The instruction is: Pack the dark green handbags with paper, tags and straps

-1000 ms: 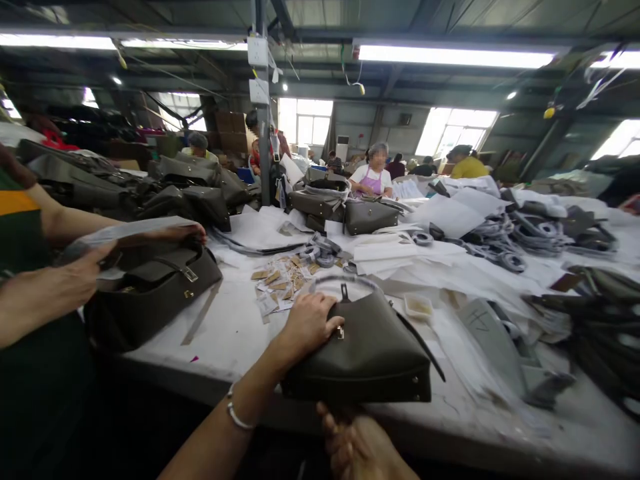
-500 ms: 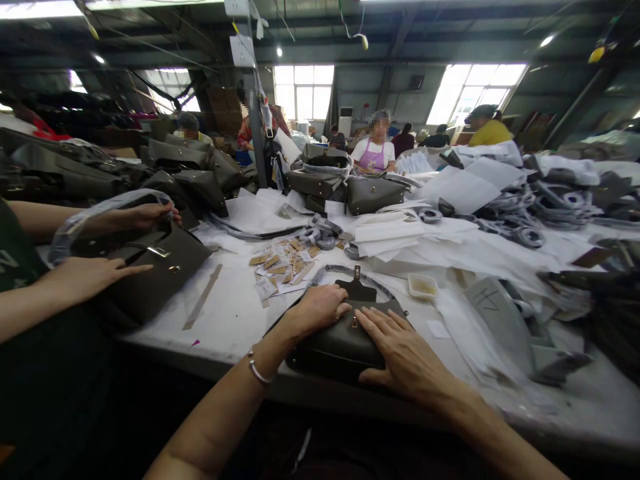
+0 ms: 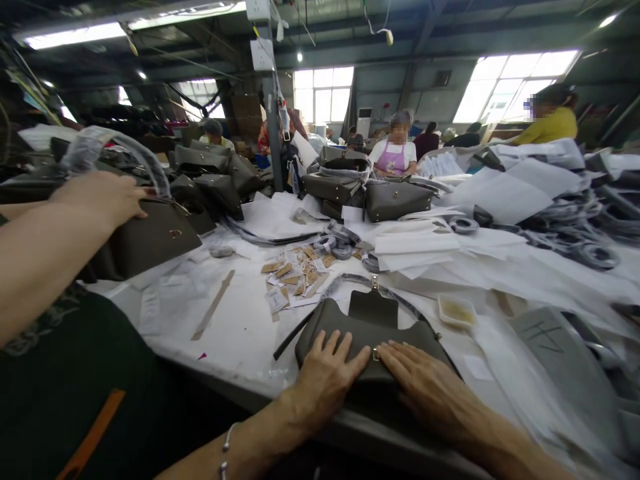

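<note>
A dark olive leather handbag [image 3: 350, 323] lies flat near the front edge of the white worktable [image 3: 240, 327], its flap open toward the far side and a wrapped handle arching behind it. My left hand [image 3: 327, 380] rests flat on the bag's near left part, fingers spread. My right hand [image 3: 425, 387] presses flat on the bag's near right side, fingertips by the small gold clasp [image 3: 375, 354].
A co-worker's hand [image 3: 103, 197] at my left holds another olive bag [image 3: 150, 237] with a plastic-wrapped handle. Small paper tags [image 3: 293, 277], a thin strip [image 3: 214, 305], a small tray [image 3: 455, 310], paper sheets and more bags cover the table. Other people work at the far end.
The bag went from standing upright, held at its top and base, to lying flat. Both my hands now press on it. The co-worker's bag moved further left.
</note>
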The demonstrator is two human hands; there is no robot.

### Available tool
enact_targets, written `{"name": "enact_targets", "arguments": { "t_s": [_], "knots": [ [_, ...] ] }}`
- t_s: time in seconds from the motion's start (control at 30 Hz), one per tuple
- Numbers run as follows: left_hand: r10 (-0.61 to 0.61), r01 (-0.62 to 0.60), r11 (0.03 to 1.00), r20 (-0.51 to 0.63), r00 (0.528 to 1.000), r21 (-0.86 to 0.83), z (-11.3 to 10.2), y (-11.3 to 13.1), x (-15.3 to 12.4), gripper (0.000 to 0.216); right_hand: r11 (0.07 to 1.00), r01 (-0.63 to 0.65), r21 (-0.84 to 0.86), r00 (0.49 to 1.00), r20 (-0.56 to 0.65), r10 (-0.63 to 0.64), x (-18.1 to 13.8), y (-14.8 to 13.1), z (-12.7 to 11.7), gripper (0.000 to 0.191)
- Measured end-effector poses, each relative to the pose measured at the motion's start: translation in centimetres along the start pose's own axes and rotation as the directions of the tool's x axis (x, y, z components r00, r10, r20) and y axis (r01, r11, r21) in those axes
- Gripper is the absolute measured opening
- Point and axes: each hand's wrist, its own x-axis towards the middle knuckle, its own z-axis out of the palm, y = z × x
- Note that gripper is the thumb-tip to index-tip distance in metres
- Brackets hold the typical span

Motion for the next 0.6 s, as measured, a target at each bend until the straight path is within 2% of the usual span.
{"name": "enact_targets", "arguments": {
  "t_s": [0.1,0.17,0.23,0.27,0.33,0.4,0.47,0.6],
  "knots": [
    [0.035,-0.02,0.995,-0.151,0.988,0.1,2.4,0.3,-1.7,0.056,0.991,0.037,-0.125,0.98,-0.189,-0.061,-1.6,-1.0,1.9,0.065],
    [0.073,-0.056,0.994,-0.189,0.979,0.094,2.9,0.3,-2.7,0.06,0.994,0.05,-0.098,0.969,-0.236,-0.072,-2.4,-1.4,2.3,0.065],
    [0.118,-0.11,0.993,-0.181,0.976,0.054,2.8,0.2,-3.2,0.063,0.999,0.038,0.024,0.982,-0.184,-0.033,-2.5,-1.4,2.0,0.064],
    [0.137,-0.134,0.991,-0.165,0.977,0.03,2.6,0.2,-3.1,0.063,0.994,-0.012,0.109,0.992,-0.127,0.025,-2.2,-1.3,1.7,0.065],
    [0.154,-0.157,0.987,-0.122,0.981,-0.016,2.2,0.4,-2.4,0.063,0.939,-0.2,0.28,0.98,0.034,0.198,-0.9,-1.0,1.0,0.067],
    [0.141,-0.147,0.988,-0.091,0.986,-0.054,1.9,0.8,-1.2,0.063,0.841,-0.361,0.404,0.932,0.193,0.307,0.9,-0.8,0.4,0.059],
    [0.139,-0.146,0.986,-0.079,0.987,-0.086,1.7,1.1,-0.1,0.065,0.793,-0.378,0.478,0.922,0.27,0.277,2.5,-0.6,0.3,0.052],
    [0.197,-0.206,0.973,-0.089,0.976,-0.101,1.1,0.3,-0.7,0.066,0.839,-0.272,0.471,0.958,0.215,0.189,3.5,-0.5,1.6,0.052]
  ]
}}
